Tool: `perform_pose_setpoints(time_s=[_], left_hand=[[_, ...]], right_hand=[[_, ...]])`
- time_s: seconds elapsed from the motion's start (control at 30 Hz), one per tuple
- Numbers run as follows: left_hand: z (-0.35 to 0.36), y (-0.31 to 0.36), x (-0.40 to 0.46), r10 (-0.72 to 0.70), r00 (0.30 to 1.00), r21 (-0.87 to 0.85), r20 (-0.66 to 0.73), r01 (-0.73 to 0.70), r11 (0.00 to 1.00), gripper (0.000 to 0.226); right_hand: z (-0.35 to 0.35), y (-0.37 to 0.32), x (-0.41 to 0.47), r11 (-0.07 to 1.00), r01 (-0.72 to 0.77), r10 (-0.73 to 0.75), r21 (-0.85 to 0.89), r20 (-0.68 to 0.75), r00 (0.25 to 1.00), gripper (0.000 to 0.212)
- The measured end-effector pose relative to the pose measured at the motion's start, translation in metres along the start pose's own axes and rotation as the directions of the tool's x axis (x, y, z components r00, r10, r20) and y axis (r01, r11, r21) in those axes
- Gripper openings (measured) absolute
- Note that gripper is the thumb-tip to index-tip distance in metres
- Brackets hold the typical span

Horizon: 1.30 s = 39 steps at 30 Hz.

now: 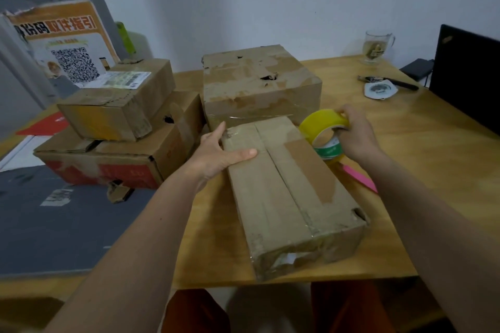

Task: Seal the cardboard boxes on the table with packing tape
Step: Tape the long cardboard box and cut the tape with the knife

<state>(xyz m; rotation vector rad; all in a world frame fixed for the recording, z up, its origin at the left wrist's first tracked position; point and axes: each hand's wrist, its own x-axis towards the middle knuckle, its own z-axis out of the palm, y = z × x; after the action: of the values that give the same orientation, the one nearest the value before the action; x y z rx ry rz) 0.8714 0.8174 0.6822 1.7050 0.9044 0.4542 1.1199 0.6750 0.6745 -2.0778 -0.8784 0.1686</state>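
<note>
- Four cardboard boxes on the wooden table [405,170]; nearest is the long box [292,192], lying flat right in front of you, centre seam running away from you.
- Your left hand [219,151] lies flat on the long box's far left corner, fingers straight along the edge, thumb stretched out over the top. Nothing gripped.
- Your right hand [354,135] grips the yellow tape roll [326,130], fingers curled over its top, roll held on edge just beside the long box's far right corner. Can't tell if tape is already stuck to the box.
- Hands are apart, one at each far corner of the long box.
- Big box [257,84] sits just behind the long box, top torn and holed.
- Left side: small labelled box [121,100] stacked on a red-printed box [121,154].
- Pink cutter [357,174] lies on the table beside the long box, under your right wrist.
- Far right: glass mug [377,46], black laptop [468,76], a round white item [380,89] with a black pen [400,84] next to it.
- QR poster [62,46] leans at the back left.
</note>
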Motion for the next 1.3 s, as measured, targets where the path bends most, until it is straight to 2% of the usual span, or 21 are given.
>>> perform_pose_setpoints(time_s=[0.1, 0.23, 0.3, 0.37, 0.4, 0.47, 0.57, 0.67, 0.73, 0.77, 0.83, 0.87, 0.93, 1.0, 1.03, 1.07, 1.13, 1.2, 1.3], left_hand=[[-0.002, -0.004, -0.003, 0.000, 1.000, -0.019, -0.028, -0.001, 1.000, 0.131], [-0.001, -0.008, -0.007, 0.012, 0.993, 0.001, -0.121, -0.012, 1.000, 0.128], [-0.001, -0.008, -0.009, 0.003, 0.987, -0.003, -0.162, -0.003, 1.000, 0.129], [0.002, -0.006, -0.011, -0.018, 0.980, -0.012, -0.200, 0.016, 1.000, 0.126], [0.003, -0.006, -0.012, -0.028, 0.976, -0.008, -0.215, 0.027, 1.000, 0.123], [0.005, -0.007, -0.015, -0.052, 0.968, -0.003, -0.246, 0.052, 0.999, 0.115], [0.004, -0.012, -0.019, -0.108, 0.952, -0.152, -0.286, 0.067, 0.986, 0.085], [0.005, -0.016, -0.022, -0.198, 0.898, -0.388, -0.392, 0.034, 0.921, 0.033], [0.009, -0.017, -0.022, -0.259, 0.844, -0.480, -0.470, 0.002, 0.877, 0.009], [0.011, -0.016, -0.023, -0.282, 0.816, -0.513, -0.504, -0.020, 0.858, 0.003], [0.017, -0.016, -0.023, -0.310, 0.764, -0.545, -0.566, -0.065, 0.836, 0.012], [0.020, -0.015, -0.023, -0.318, 0.735, -0.545, -0.599, -0.083, 0.835, 0.016], [0.027, -0.013, -0.024, -0.328, 0.682, -0.526, -0.654, -0.098, 0.845, 0.022], [0.030, -0.012, -0.022, -0.336, 0.627, -0.503, -0.702, -0.104, 0.858, 0.025], [0.032, -0.011, -0.021, -0.338, 0.604, -0.490, -0.721, -0.101, 0.866, 0.025], [0.034, -0.011, -0.021, -0.339, 0.588, -0.475, -0.735, -0.089, 0.875, 0.026], [0.038, -0.012, -0.026, -0.334, 0.569, -0.436, -0.751, -0.049, 0.898, 0.030], [0.044, -0.016, -0.037, -0.296, 0.559, -0.385, -0.775, -0.045, 0.922, 0.028], [0.052, -0.022, -0.061, -0.226, 0.580, -0.339, -0.782, -0.092, 0.936, 0.020]], right_hand=[[-0.001, 0.001, -0.011, 0.977, -0.114, 0.115, 0.179, 0.007, 0.993, 0.040], [-0.002, 0.005, -0.042, 0.924, -0.308, 0.283, 0.226, 0.136, 0.949, 0.060], [-0.001, -0.002, -0.056, 0.900, -0.304, 0.249, 0.313, 0.205, 0.947, 0.064], [-0.004, -0.013, -0.068, 0.914, -0.233, 0.139, 0.331, 0.286, 0.948, 0.061], [-0.007, -0.020, -0.072, 0.933, -0.194, 0.076, 0.304, 0.360, 0.930, 0.059], [-0.013, -0.031, -0.078, 0.954, -0.129, -0.037, 0.269, 0.533, 0.845, 0.050], [-0.019, -0.039, -0.077, 0.959, -0.082, -0.134, 0.271, 0.689, 0.713, 0.041], [-0.018, -0.039, -0.068, 0.954, -0.083, -0.169, 0.287, 0.747, 0.643, 0.039], [-0.017, -0.041, -0.060, 0.963, -0.071, -0.163, 0.259, 0.775, 0.611, 0.044], [-0.018, -0.043, -0.057, 0.972, -0.062, -0.148, 0.228, 0.789, 0.596, 0.050], [-0.021, -0.051, -0.051, 0.990, -0.044, -0.087, 0.137, 0.814, 0.575, 0.061], [-0.023, -0.056, -0.049, 0.996, -0.003, -0.071, 0.089, 0.806, 0.587, 0.065], [-0.026, -0.069, -0.053, 0.982, 0.182, -0.092, -0.052, 0.711, 0.697, 0.064], [-0.027, -0.080, -0.070, 0.889, 0.369, -0.167, -0.271, 0.558, 0.813, 0.067], [-0.023, -0.082, -0.082, 0.842, 0.417, -0.192, -0.342, 0.534, 0.824, 0.079], [-0.018, -0.082, -0.095, 0.811, 0.456, -0.190, -0.368, 0.571, 0.799, 0.094], [-0.008, -0.077, -0.115, 0.715, 0.574, -0.172, -0.400, 0.695, 0.698, 0.112], [-0.007, -0.068, -0.114, 0.623, 0.658, -0.184, -0.422, 0.739, 0.648, 0.114], [-0.021, -0.063, -0.095, 0.636, 0.691, -0.212, -0.343, 0.784, 0.584, 0.112]])
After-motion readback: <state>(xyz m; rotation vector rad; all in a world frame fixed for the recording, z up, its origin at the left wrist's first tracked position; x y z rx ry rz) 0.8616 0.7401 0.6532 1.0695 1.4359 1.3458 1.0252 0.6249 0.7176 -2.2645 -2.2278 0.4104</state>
